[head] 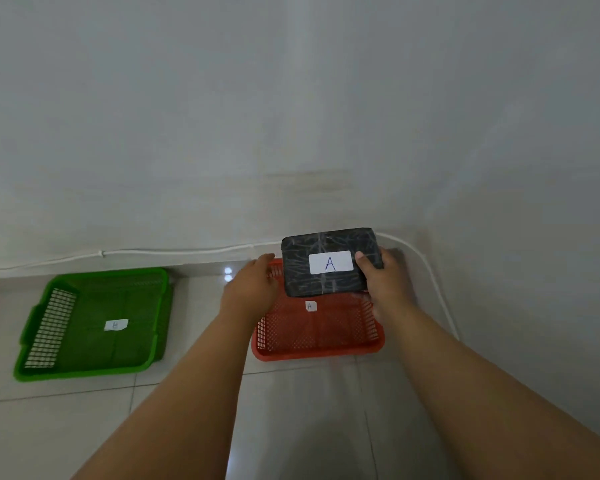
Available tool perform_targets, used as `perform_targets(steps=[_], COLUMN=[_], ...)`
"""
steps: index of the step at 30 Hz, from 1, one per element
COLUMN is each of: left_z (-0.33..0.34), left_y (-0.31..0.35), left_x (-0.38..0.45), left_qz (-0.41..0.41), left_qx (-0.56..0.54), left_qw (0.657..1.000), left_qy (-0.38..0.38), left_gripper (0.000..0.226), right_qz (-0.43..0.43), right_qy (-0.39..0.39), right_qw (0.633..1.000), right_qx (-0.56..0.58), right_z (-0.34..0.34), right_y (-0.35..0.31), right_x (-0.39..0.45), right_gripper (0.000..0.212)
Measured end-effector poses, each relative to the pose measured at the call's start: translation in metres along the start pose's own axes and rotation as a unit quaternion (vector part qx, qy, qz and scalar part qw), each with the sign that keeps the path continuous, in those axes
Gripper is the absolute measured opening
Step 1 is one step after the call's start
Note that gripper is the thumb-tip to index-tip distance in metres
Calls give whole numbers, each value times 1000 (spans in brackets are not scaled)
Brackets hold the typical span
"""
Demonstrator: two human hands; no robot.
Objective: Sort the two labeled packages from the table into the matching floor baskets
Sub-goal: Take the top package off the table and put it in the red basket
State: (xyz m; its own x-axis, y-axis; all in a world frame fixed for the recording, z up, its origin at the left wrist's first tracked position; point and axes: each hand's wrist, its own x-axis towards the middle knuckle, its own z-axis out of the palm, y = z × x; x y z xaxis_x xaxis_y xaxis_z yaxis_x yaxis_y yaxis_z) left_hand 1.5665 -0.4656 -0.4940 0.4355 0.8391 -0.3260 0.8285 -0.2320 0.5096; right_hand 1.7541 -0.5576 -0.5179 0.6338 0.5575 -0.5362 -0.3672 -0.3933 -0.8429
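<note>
A black wrapped package [326, 285] with a white label reading "A" hovers over the far part of the red basket [317, 353]. My right hand [383, 282] grips its right edge, thumb on top near the label. My left hand [253, 289] is beside the package's left edge with fingers apart; I cannot tell if it touches. The red basket on the floor carries a small "A" tag [310, 306] inside. A green basket [94, 327] with a white tag lies on the floor to the left. The second package and the table are out of view.
A white wall rises just behind both baskets. A thin white cable [174, 251] runs along the wall's base and curves down the right side past the red basket. Glossy pale floor tiles [291, 410] lie between me and the baskets.
</note>
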Motion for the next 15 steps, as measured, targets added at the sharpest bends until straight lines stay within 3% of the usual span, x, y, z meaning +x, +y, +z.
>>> perform_targets(steps=[4, 8, 12, 15], left_z=[74, 138, 184, 205], left_y=[-33, -73, -103, -120], left_x=[43, 78, 104, 117], left_qz=[-31, -65, -70, -61], left_qx=[-127, -166, -180, -160], left_qw=[991, 984, 981, 985], left_qy=[-6, 26, 16, 10], left_gripper=[38, 49, 53, 50], right_qz=[-4, -17, -11, -8], right_qy=[-22, -30, -24, -36], right_qw=[1000, 998, 987, 979], right_qx=[-7, -60, -159, -199], right_z=[15, 26, 28, 28], right_y=[76, 137, 180, 200], right_x=[61, 113, 155, 176], right_gripper=[28, 12, 34, 34])
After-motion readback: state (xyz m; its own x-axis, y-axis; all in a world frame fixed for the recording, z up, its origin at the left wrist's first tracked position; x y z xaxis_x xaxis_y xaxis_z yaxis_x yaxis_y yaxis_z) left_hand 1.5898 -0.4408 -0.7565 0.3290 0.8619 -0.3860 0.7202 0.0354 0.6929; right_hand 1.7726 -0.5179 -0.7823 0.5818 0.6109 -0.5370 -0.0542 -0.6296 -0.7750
